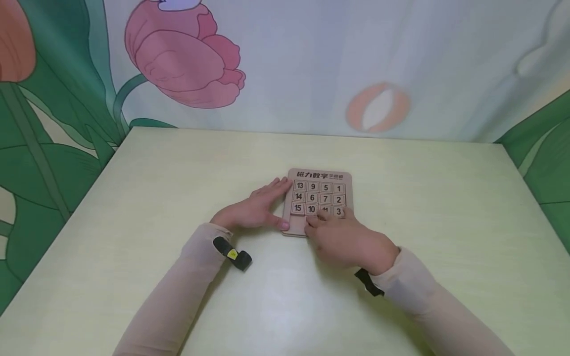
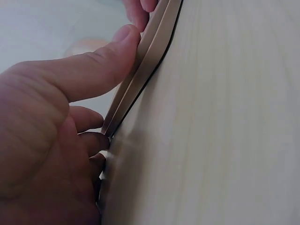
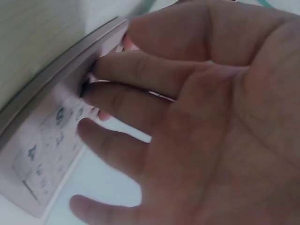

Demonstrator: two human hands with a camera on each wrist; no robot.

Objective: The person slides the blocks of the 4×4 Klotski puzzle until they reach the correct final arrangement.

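A wooden sliding number puzzle lies flat on the table, tilted slightly, with a printed heading along its far edge. Its number tiles stand in rows; the nearest row reads 15, 10, 11 and 3, and 11 is partly covered by fingers. My left hand steadies the puzzle's left side, thumb at the near left corner, fingers spread up the edge. In the left wrist view, the thumb presses against the board's rim. My right hand reaches over the near right part, fingertips touching the tiles; its fingers look extended in the right wrist view.
The pale table spreads around the puzzle on all sides. Behind it hangs a curtain printed with flowers and leaves. Each wrist wears a dark strap over a beige sleeve.
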